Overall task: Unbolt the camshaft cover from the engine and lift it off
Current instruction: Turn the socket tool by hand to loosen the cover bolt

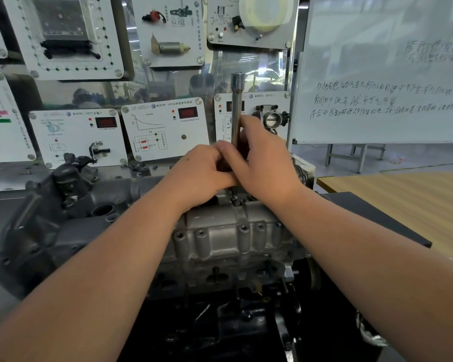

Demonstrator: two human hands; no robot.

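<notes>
Hands are meeting over the far edge of the engine [147,246], both wrapping a long steel wrench [237,111] that is standing upright. The left hand [202,173] is curling its fingers round the lower part of the shaft, knuckles turned toward the camera. The right hand [266,163] is gripping the shaft just beside and slightly above the left, its fingers closing round it from the right side, the two hands touching. The wrench's socket end is pointing up, well above the hands; its lower tip is coming down onto a bolt [235,198] at the cover's far edge, though the exact seating is hidden by the hands.

The cover [220,236], grey cast metal, is sitting on top of the engine, directly below the forearms, with a row of bolt holes showing along its near side. Behind the engine, white training panels [165,126] with red displays are standing upright. A whiteboard [382,74] with handwriting is standing at the right, and a wooden table [408,199] is lying below it.
</notes>
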